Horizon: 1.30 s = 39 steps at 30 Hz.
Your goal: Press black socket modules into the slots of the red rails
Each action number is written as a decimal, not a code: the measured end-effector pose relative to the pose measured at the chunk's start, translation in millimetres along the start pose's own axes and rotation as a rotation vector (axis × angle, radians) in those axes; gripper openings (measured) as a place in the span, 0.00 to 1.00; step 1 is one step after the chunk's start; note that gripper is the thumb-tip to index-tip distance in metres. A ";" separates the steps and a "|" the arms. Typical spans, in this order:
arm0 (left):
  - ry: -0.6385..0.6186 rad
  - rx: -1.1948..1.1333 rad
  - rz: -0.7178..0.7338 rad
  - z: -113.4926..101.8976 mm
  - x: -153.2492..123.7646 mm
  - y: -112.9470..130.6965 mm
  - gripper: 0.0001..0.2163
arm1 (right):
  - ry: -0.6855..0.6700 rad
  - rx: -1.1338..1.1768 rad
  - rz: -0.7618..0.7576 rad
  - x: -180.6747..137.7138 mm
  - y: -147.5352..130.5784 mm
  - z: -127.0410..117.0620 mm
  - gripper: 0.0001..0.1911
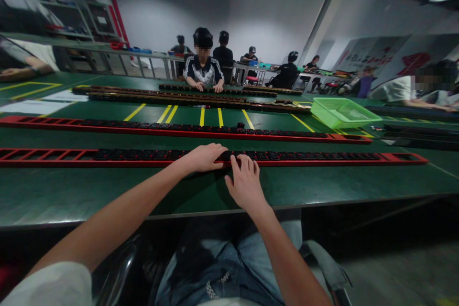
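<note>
A long red rail point(287, 163) lies across the bench in front of me, with a row of small square black parts point(304, 156) set in it. My left hand point(207, 157) is closed over the rail near its middle, with fingers on top and thumb at the near side. Just to the right, my right hand point(245, 179) has its fingers apart and bent, with the fingertips touching the black parts and the thumb free. What lies under the fingertips is partly hidden. At its left end the rail's red slots point(53, 155) show no black parts.
Behind lies a second red rail point(215, 132) with black parts and one loose black piece point(240, 125). Farther back are dark strips point(201, 97), a green basket point(344, 114) and paper sheets point(39, 106). A co-worker point(203, 67) sits opposite; other people sit to both sides. The bench edge point(222, 214) is close.
</note>
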<state>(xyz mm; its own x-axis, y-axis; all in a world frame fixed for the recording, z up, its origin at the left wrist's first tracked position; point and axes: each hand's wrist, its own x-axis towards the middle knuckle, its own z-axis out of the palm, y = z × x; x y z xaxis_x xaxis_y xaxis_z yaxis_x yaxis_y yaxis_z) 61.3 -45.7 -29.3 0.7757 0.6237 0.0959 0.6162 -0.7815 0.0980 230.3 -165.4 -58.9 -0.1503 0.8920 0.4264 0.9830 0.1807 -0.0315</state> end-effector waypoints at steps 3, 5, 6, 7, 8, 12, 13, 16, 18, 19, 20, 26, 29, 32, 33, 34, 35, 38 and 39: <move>-0.003 -0.004 0.001 0.0 0.0 -0.4 0.25 | 0.001 -0.004 0.004 0.3 0.2 -0.2 0.30; -0.007 -0.008 -0.004 -0.7 0.0 0.0 0.25 | 0.000 -0.005 0.005 0.6 0.4 -0.1 0.30; -0.008 -0.011 -0.006 -1.2 -0.1 0.4 0.25 | 0.000 -0.005 0.004 0.7 0.4 0.1 0.30; -0.010 -0.013 -0.007 -1.7 -0.1 0.7 0.25 | 0.000 -0.005 0.002 0.8 0.4 0.2 0.30; -0.011 -0.015 -0.008 -2.2 -0.2 1.1 0.25 | 0.002 -0.006 0.000 0.9 0.3 0.4 0.30; -0.010 -0.013 -0.007 -3.2 -0.4 1.6 0.26 | 0.005 -0.010 -0.004 1.2 0.2 0.6 0.30; -0.009 -0.014 -0.007 -3.2 -0.4 1.4 0.26 | 0.006 -0.010 -0.004 1.2 0.3 0.5 0.30; -0.010 -0.021 -0.009 -2.9 -0.2 1.0 0.26 | 0.006 -0.009 -0.009 1.3 0.6 0.1 0.30; -0.011 -0.023 -0.010 -2.8 -0.1 1.0 0.26 | 0.004 -0.010 -0.010 1.2 0.7 -0.2 0.30; -0.011 -0.023 -0.010 -2.8 0.0 1.0 0.25 | 0.003 -0.010 -0.009 1.2 0.7 -0.2 0.30; -0.012 -0.023 -0.011 -2.9 0.0 1.2 0.25 | 0.003 -0.009 -0.009 1.1 0.7 -0.2 0.29; -0.016 -0.019 -0.014 -3.3 -0.3 1.9 0.26 | 0.008 -0.006 -0.012 0.5 1.0 0.5 0.30; -0.013 -0.011 -0.013 -2.3 0.2 1.5 0.26 | 0.001 -0.007 -0.007 0.4 1.1 0.2 0.30; -0.013 -0.008 -0.012 -1.8 0.4 1.1 0.26 | -0.001 -0.009 -0.007 0.7 0.8 -0.1 0.29; -0.012 -0.007 -0.012 -1.9 0.4 1.1 0.26 | 0.000 -0.009 -0.007 0.7 0.7 -0.2 0.29; -0.011 -0.006 -0.012 -2.1 0.3 1.1 0.26 | 0.001 -0.009 -0.007 0.8 0.6 -0.2 0.29; -0.011 -0.005 -0.012 -2.4 0.3 1.3 0.26 | 0.001 -0.009 -0.007 0.8 0.5 -0.2 0.29; -0.016 -0.006 -0.016 -3.4 0.1 1.9 0.26 | 0.000 -0.008 -0.004 0.4 0.4 -0.1 0.29; -0.019 -0.006 -0.016 -3.7 0.0 2.1 0.26 | 0.000 -0.006 -0.004 0.2 0.5 0.0 0.29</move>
<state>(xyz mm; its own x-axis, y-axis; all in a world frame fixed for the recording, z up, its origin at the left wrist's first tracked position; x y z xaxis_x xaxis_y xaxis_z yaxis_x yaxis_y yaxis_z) 62.1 -47.2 -25.5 0.7683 0.6355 0.0758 0.6276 -0.7714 0.1054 230.8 -165.2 -58.8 -0.1542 0.8914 0.4262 0.9831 0.1817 -0.0243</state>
